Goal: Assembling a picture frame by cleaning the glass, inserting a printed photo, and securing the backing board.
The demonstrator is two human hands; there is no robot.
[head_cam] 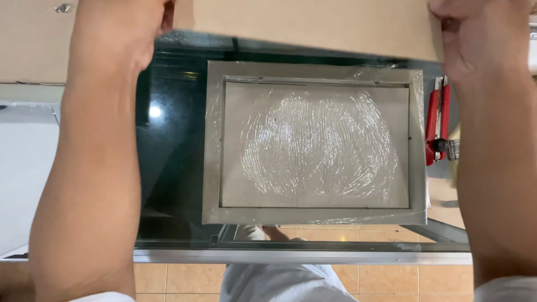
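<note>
Both hands [134, 22] on crosswise cardboard sheet [313, 25]

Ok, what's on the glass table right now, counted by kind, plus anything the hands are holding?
Wrapped frame: 1, lying flat on the glass table
Red cutter: 1, right of the frame
Cardboard sheet: 1, held by left hand and right hand at its two ends
Total: 3

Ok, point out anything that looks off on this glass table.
The wrapped frame has cloudy, streaky smears across its middle and wrinkled film at the top edge. It lies square on the glass table; nothing looks spilled or broken.
</note>
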